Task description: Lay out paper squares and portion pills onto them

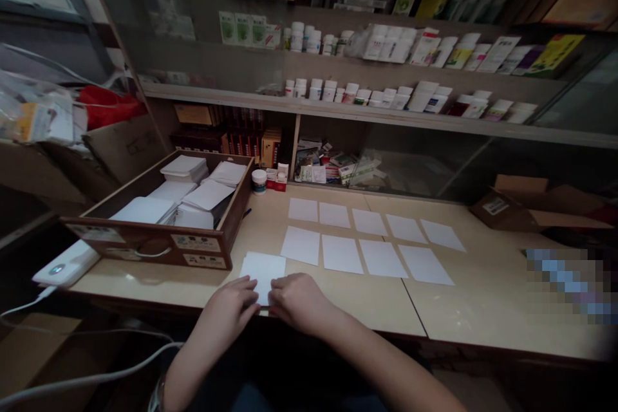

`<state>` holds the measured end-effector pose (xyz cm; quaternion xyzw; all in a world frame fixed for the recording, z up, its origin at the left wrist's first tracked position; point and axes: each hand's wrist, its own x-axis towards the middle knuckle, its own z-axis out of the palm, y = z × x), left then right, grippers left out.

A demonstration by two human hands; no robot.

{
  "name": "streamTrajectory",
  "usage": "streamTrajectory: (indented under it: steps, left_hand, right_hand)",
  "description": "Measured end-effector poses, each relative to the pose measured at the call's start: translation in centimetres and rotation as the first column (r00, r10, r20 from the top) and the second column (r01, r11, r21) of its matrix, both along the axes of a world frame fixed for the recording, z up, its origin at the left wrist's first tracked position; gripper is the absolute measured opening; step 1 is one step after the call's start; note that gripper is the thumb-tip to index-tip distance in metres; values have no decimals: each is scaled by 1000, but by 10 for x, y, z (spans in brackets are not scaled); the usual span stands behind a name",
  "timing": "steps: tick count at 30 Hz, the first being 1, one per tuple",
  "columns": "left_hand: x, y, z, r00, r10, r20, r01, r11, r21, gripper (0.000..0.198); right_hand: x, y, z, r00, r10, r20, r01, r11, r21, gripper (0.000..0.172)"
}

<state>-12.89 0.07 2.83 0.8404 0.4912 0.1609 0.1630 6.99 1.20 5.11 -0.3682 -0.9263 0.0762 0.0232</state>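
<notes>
Touching both hands (232,306) (297,299), paper stack (263,268)

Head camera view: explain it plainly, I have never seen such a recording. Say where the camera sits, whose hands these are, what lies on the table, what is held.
No machine here: a person wears the camera on the head, looking down at their own bare hands. The left hand and right hand meet at the near edge of a small stack of white paper sheets on the beige table; whether the fingers pinch a sheet cannot be told. Beyond lie nine single white sheets in two rows. At left stands a brown wooden drawer holding more white paper.
</notes>
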Motion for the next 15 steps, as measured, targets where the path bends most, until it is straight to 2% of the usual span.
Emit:
streamTrajectory:
  steps: [4, 8, 12, 15]
  left_hand:
    - [1, 1, 6, 1000, -9, -1, 9, 1000, -24, 22]
    - [7, 1, 12, 1000, 9, -21, -9, 1000, 3, 26]
    - [10, 1, 14, 997, 18, -80, -17, 1000, 11, 24]
    - [9, 0, 14, 998, 26, -65, -25, 1000, 12, 23]
  right_hand:
    - [1, 3, 1, 1000, -2, -19, 1, 1000, -31, 19]
    - [-1, 6, -4, 999, -20, 30, 21, 1000, -20, 15]
    - [-2, 7, -10, 999, -41, 35, 42, 999, -4, 14]
    - [-2, 7, -13, 998, -62, 25, 61, 998, 9, 12]
